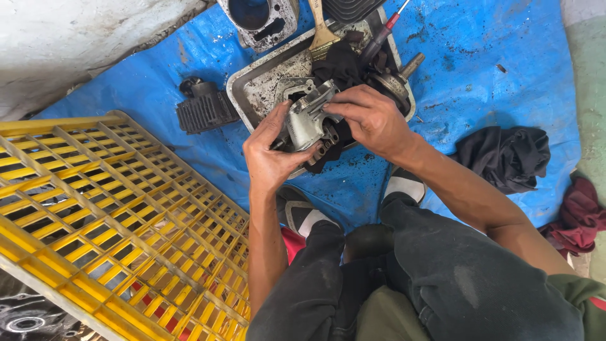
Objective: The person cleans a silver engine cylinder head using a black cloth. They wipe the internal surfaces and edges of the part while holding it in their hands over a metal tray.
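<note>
Head view, looking down past bent knees in dark trousers. Left hand (270, 158) cupped half-closed under and beside a grey cast-metal engine part (307, 119), thumb and fingers wrapped round its lower left edge. Right hand (372, 117) curled over the part's right side, fingertips pressing on its top face; both hands gripping the same piece. Part held just above a greasy metal tray (262, 85) on a blue tarp (505, 69) spread on the floor. In the tray: black rag (338, 63), paintbrush (322, 35), red-handled screwdriver (382, 38), a shaft-like steel piece (398, 79). Beside the tray, a black finned block (203, 110); above it, an engine cylinder (259, 19) with open bore. Yellow plastic crate (107, 208) at left; dark cloth (505, 158) and maroon cloth (577, 215) at right. Engine evidently already stripped into separate pieces, still oily; part in hand looks comparatively clean, others not. Underside of the held part hidden by palms; cylinder and brush cut off at top edge; dark bits under the part hard to identify.
</note>
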